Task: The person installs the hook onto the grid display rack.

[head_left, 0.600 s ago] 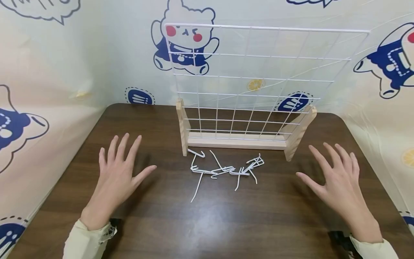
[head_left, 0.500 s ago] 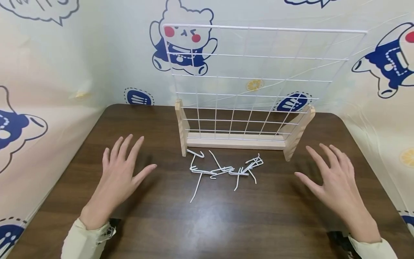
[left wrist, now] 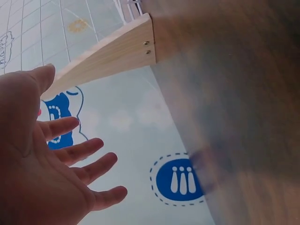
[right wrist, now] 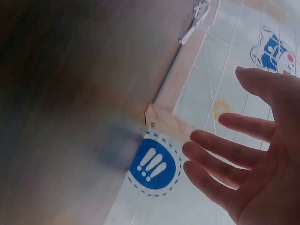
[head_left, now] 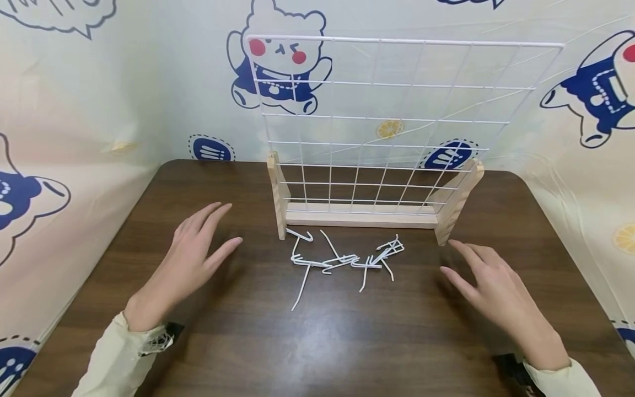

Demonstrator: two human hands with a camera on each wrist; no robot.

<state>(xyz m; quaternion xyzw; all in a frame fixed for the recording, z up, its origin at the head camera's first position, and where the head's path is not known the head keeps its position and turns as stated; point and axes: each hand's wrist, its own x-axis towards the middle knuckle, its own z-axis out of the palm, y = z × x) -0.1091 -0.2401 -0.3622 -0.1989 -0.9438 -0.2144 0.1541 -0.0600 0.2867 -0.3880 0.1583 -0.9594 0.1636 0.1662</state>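
A white wire grid (head_left: 387,117) stands upright in a wooden base (head_left: 362,216) toward the back of the table. Just in front of it lies a loose tangle of white metal hooks (head_left: 342,262). To the left of the hooks, my left hand (head_left: 181,264) hovers over the table, fingers extended and holding nothing. My right hand (head_left: 506,300) is to the right of the hooks, near the base's right foot, its fingers relaxed and empty. Both wrist views show empty palms with spread fingers, the left hand (left wrist: 56,159) and the right hand (right wrist: 248,154).
The brown wooden table (head_left: 307,342) extends toward me. Behind and beside it hangs a pale printed cloth (head_left: 163,82) with bear and lemon pictures. One long hook end points toward the front of the table.
Both hands have moved inward toward the hooks and turned slightly, with their fingers closer together. The hooks and the grid stay where they were.
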